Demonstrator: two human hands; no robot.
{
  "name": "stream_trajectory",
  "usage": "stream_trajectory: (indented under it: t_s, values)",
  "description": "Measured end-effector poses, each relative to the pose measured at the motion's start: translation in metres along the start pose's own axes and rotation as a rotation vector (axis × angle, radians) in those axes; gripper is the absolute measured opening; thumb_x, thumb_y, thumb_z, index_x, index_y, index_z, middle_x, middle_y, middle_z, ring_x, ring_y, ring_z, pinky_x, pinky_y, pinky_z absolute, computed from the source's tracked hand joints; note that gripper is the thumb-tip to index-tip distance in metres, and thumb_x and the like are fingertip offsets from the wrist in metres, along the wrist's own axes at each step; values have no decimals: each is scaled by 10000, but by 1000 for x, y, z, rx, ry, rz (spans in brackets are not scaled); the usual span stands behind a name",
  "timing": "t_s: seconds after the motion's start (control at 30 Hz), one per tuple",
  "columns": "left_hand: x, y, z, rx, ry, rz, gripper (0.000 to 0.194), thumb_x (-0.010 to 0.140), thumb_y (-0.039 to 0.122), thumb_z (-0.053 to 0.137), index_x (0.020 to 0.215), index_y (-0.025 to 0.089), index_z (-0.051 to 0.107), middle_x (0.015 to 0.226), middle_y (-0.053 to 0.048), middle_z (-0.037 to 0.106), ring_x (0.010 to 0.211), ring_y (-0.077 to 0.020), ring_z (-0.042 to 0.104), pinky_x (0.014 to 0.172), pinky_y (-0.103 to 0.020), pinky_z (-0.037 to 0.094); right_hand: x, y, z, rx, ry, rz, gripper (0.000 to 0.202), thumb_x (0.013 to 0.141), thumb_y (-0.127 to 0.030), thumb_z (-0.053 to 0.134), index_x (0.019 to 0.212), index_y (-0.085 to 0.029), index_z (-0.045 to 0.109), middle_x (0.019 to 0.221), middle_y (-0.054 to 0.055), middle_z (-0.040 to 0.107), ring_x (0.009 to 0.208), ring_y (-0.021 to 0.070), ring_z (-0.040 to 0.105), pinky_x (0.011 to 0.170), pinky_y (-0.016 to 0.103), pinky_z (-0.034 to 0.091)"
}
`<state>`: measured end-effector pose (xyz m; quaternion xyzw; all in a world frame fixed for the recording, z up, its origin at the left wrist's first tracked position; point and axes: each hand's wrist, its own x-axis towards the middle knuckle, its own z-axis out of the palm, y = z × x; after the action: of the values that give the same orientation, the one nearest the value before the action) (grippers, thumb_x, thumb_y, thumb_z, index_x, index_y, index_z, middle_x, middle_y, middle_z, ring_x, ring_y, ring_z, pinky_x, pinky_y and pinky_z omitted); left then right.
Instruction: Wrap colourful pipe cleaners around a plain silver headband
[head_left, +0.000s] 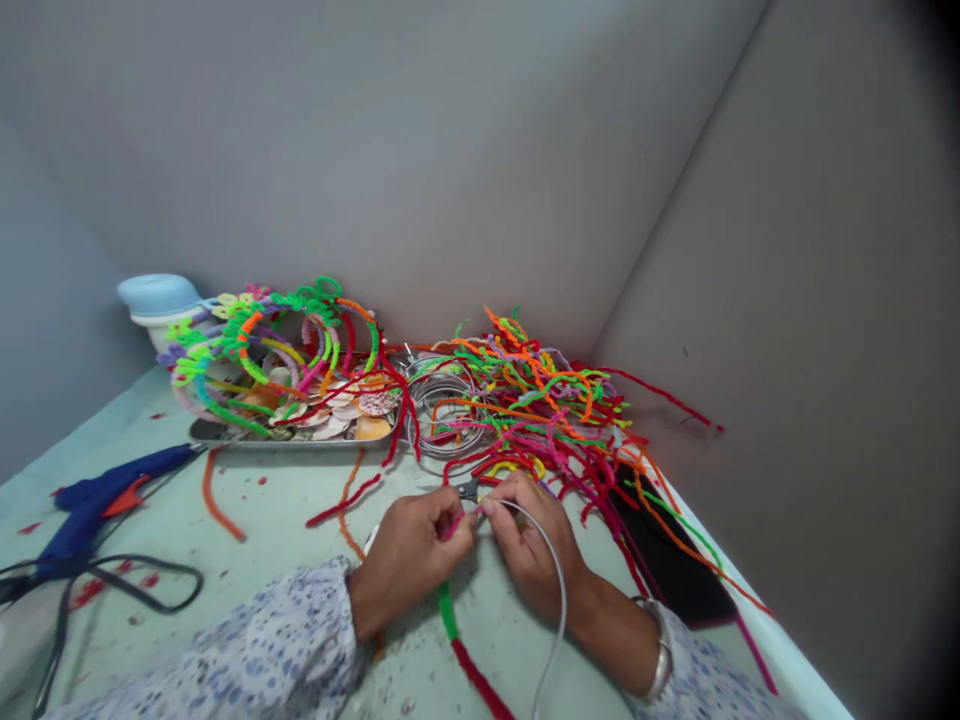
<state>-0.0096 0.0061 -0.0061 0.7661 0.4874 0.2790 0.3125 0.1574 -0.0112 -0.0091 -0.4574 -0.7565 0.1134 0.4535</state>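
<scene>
My left hand is closed in a pinch round a pink pipe cleaner. Below that hand runs a strip covered in green fuzz and then red fuzz, out past the bottom edge. Close beside it, my right hand pinches a bare silver-grey wire where the pink begins. From those fingers the wire bends down to the bottom edge. Just beyond both hands lie dark-handled pliers or cutters, partly hidden. The inner fingertips of both hands are hard to see.
A metal tray holds colourful hoops and round paper pieces. To its right sit coiled wire and a tangled pipe cleaner heap. A blue glue gun with a cord lies left, a dark phone-like slab right.
</scene>
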Motion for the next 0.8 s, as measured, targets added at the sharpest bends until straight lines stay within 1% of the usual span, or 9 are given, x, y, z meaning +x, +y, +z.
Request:
stream_trajectory:
  t_s: [0.1, 0.27, 0.4, 0.47, 0.53, 0.67, 0.8]
  values:
    - [1, 1, -2, -146, -52, -41, 285, 838, 358, 495, 624, 172, 461, 560, 42, 427, 541, -101, 376, 509, -221, 252, -1, 1, 0, 28, 11, 37, 115, 899, -202, 457, 845, -173, 553, 752, 34, 551, 711, 163, 549, 659, 276, 419]
    - [4, 5, -10, -503, -192, -142, 320, 832, 419, 517, 647, 162, 478, 559, 58, 357, 527, -87, 302, 488, -212, 229, -1, 3, 0, 41, 75, 110, 88, 886, -233, 499, 834, -181, 547, 726, 20, 568, 691, 163, 563, 650, 276, 426]
    - [7, 8, -17, -619, -281, -255, 375, 844, 486, 483, 684, 151, 540, 520, 64, 332, 483, -82, 257, 455, -223, 168, -2, 2, -1, 63, 107, 108, 64, 882, -222, 508, 842, -188, 546, 747, 16, 573, 705, 159, 568, 658, 273, 436]
    - [8, 10, -18, -634, -300, -269, 397, 846, 493, 475, 699, 141, 585, 504, 62, 325, 469, -83, 244, 451, -233, 156, -2, 1, -2, 74, 121, 84, 45, 880, -207, 510, 856, -190, 544, 760, 14, 571, 716, 155, 568, 669, 273, 440]
    - [8, 11, -19, -644, -308, -255, 404, 849, 479, 477, 705, 131, 623, 503, 53, 345, 473, -87, 265, 460, -238, 174, -3, 0, -2, 78, 136, 59, 33, 876, -193, 512, 866, -191, 544, 772, 14, 570, 730, 153, 570, 679, 274, 443]
    - [8, 9, -18, -728, -290, -249, 372, 833, 440, 518, 716, 125, 677, 554, 17, 451, 529, -103, 347, 522, -242, 252, -2, 0, -2, 88, 142, 39, 35, 871, -184, 515, 875, -193, 549, 794, 22, 578, 749, 160, 580, 685, 283, 456]
    - [8, 8, -20, -827, -305, -294, 298, 804, 386, 557, 720, 137, 696, 593, 0, 510, 547, -110, 363, 538, -249, 263, -2, 1, -1, 94, 146, 43, 39, 871, -184, 512, 874, -195, 549, 799, 30, 586, 756, 169, 587, 686, 294, 466]
